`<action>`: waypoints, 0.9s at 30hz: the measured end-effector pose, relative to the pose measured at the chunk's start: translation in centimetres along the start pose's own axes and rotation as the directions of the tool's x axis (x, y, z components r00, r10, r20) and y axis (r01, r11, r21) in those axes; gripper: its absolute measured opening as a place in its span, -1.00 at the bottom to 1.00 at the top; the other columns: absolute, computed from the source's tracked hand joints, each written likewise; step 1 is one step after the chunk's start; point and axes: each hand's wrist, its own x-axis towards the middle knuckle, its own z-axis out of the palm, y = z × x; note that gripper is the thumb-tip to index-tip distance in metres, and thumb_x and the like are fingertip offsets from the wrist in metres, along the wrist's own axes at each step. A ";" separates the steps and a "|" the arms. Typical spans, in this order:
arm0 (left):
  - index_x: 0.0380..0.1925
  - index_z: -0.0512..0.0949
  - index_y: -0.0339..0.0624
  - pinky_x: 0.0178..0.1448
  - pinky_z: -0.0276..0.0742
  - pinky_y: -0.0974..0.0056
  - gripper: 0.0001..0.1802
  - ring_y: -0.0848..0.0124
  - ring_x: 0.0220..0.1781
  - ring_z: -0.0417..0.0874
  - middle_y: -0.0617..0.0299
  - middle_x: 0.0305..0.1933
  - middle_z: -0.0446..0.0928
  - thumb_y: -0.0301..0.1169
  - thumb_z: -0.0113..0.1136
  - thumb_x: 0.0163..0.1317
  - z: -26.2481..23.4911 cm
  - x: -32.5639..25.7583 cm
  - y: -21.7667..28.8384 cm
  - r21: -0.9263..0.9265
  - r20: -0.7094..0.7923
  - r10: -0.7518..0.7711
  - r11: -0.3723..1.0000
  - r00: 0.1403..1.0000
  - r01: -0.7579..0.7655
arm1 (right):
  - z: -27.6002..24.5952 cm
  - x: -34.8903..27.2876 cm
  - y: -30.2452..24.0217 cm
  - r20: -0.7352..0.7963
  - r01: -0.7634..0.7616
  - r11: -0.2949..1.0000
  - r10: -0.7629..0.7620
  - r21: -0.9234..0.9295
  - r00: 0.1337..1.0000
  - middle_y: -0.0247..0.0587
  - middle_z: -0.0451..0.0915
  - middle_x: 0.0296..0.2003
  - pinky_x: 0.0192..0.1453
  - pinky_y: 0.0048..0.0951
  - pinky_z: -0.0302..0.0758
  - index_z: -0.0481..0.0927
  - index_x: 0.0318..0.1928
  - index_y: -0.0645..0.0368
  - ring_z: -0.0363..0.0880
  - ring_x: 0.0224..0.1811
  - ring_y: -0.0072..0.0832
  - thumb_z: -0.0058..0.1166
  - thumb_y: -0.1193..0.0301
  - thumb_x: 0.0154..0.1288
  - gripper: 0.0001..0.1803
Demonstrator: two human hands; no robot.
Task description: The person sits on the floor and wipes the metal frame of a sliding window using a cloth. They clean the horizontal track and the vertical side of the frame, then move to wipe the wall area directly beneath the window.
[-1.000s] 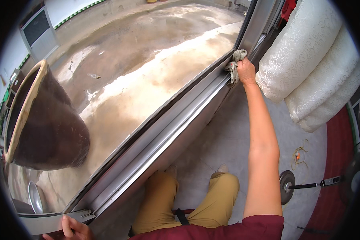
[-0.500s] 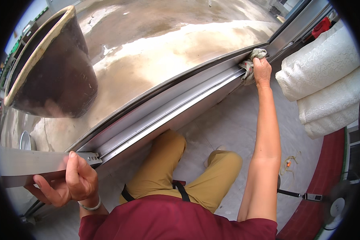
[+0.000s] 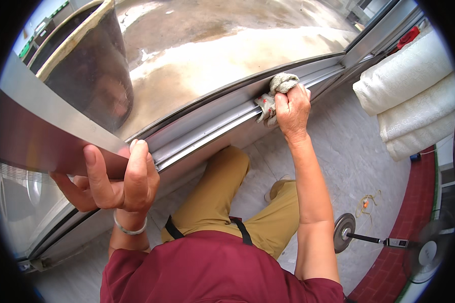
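The track [image 3: 212, 132] is glossy metal, the rag [image 3: 268, 103] rough cloth

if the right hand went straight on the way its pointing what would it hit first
Beyond the cloth in its grip, the right hand would likely meet the frame's dark edge first, though depth is unclear and it might pass over.

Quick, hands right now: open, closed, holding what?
Left hand: partly curled at the metal frame; grip can't be told.
Right hand: closed, holding the cloth.
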 end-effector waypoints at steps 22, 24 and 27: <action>-0.40 0.67 0.16 0.26 0.40 -0.06 -0.92 -0.32 0.49 0.01 0.22 0.39 0.32 -0.38 0.28 0.23 0.4 0.2 0.1 -0.115 -0.080 -0.105 0.989 0.991 0.095 | 3.2 -5.3 -21.3 0.021 0.191 0.891 -0.219 0.412 0.976 -0.28 0.47 -0.34 -0.01 -0.18 0.25 0.58 -0.21 0.13 0.38 -0.28 -0.25 0.13 0.47 0.04 -0.76; -0.43 0.67 0.13 0.20 0.46 -0.07 -0.91 -0.34 0.47 0.05 0.25 0.37 0.34 -0.37 0.25 0.24 0.5 0.4 0.1 -0.100 -0.099 -0.098 0.991 0.990 0.088 | 2.9 -5.2 -20.8 0.044 0.203 0.891 -0.241 0.406 0.970 -0.29 0.46 -0.37 -0.03 -0.19 0.25 0.58 -0.22 0.12 0.37 -0.29 -0.26 0.15 0.44 0.04 -0.77; -0.42 0.67 0.14 0.22 0.44 -0.08 -0.90 -0.32 0.48 0.05 0.25 0.38 0.33 -0.38 0.25 0.24 0.7 0.4 0.1 -0.093 -0.097 -0.081 0.993 0.992 0.072 | 2.9 -4.8 -20.4 0.057 0.232 0.887 -0.277 0.399 0.959 -0.28 0.42 -0.41 -0.06 -0.21 0.26 0.56 -0.26 0.10 0.37 -0.31 -0.28 0.17 0.39 0.05 -0.80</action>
